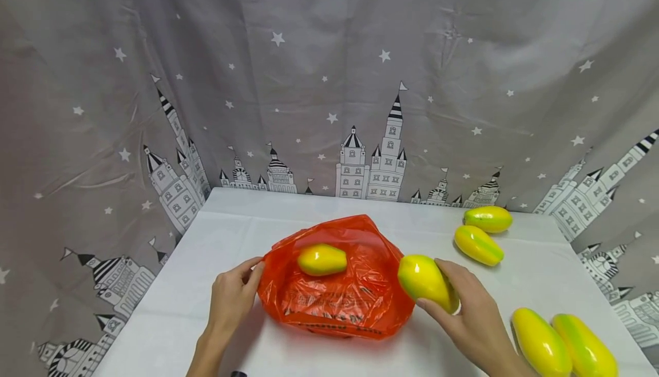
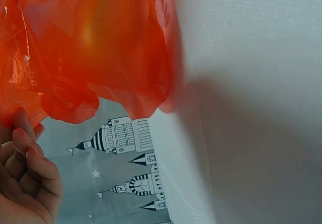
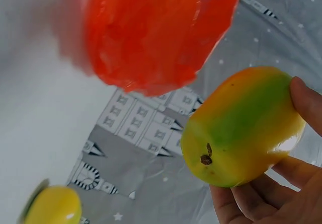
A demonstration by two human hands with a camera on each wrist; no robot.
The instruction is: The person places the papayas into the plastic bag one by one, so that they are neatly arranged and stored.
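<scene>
A red plastic bag (image 1: 355, 302) lies on the white table with its mouth spread wide. Inside it is a glossy yellow mango (image 1: 322, 260). My left hand (image 1: 231, 294) pinches the bag's left edge between thumb and fingers. At the bag's right rim, my right hand (image 1: 471, 314) grips a second mango (image 1: 424, 280), thumb on one side and fingers on the other. Its green stripe and dark stem spot show on this held mango (image 3: 241, 128) in the right wrist view. In the left wrist view, the translucent bag (image 2: 100, 48) hangs beyond the curled fingers (image 2: 43, 173).
Two mangoes (image 1: 488, 219) lie at the table's back right. Two more mangoes (image 1: 584, 345) rest side by side at the front right, near my right forearm. A grey curtain (image 1: 309, 79) printed with castles and stars surrounds the white table (image 1: 206, 239). A small dark object (image 1: 238, 373) shows at the bottom edge.
</scene>
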